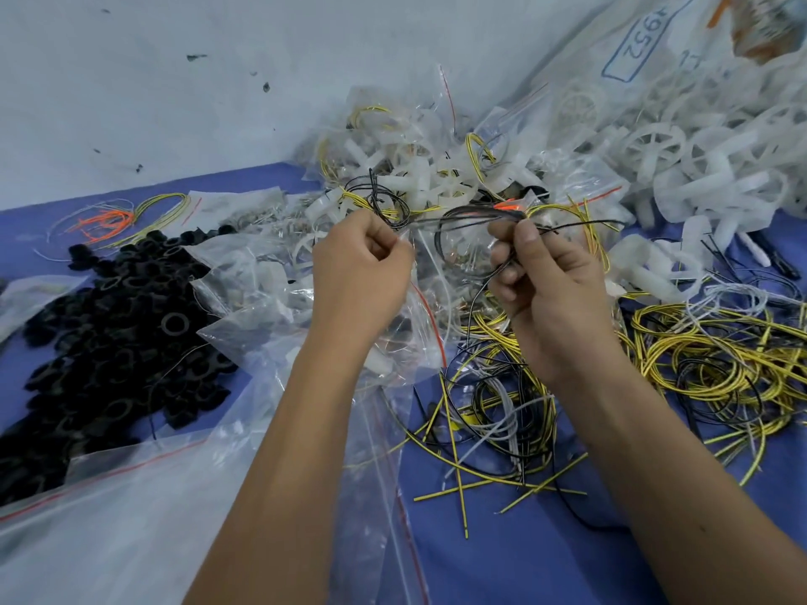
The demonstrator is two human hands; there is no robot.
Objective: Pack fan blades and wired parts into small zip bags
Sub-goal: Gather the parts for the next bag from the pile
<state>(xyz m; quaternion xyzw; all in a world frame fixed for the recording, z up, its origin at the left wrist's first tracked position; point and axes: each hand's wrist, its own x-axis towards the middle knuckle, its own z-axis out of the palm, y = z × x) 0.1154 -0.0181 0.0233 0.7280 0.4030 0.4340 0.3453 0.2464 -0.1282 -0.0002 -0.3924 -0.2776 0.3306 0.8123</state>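
Both hands hold a bundle of thin black wire above the blue work surface.

The black wire (463, 213) runs between the two hands, looped, raised over a heap of small clear zip bags (384, 299). The left hand (362, 272) pinches one end with curled fingers; the right hand (546, 281) grips the other end between thumb and curled fingers, a strand trailing down below it. White fan blades (655, 155) are piled at the far right. Loose yellow-and-black wires (698, 355) lie tangled on the blue table cover (524, 561) at right. Black ring-shaped parts (109, 342) fill a large clear bag at left.
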